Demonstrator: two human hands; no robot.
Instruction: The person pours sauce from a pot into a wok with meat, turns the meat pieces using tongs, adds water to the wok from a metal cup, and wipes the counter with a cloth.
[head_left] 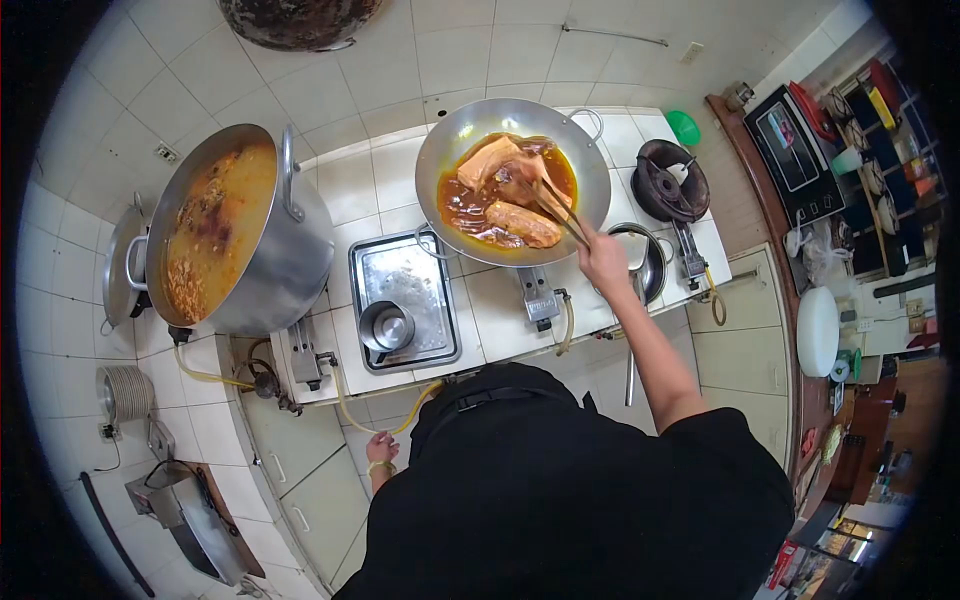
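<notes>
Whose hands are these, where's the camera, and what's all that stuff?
There's no robot here, just a person using two bare hands. The camera is worn on the head, looking forward and down, so you see the arms from above.

The right hand holds what look like chopsticks. They reach into a wok with big pieces of meat in brown liquid. The left hand is low, by the counter's front. I can't tell whether it holds anything.

On the counter lies a tray with a metal cup. Further left is a big pot.
</notes>
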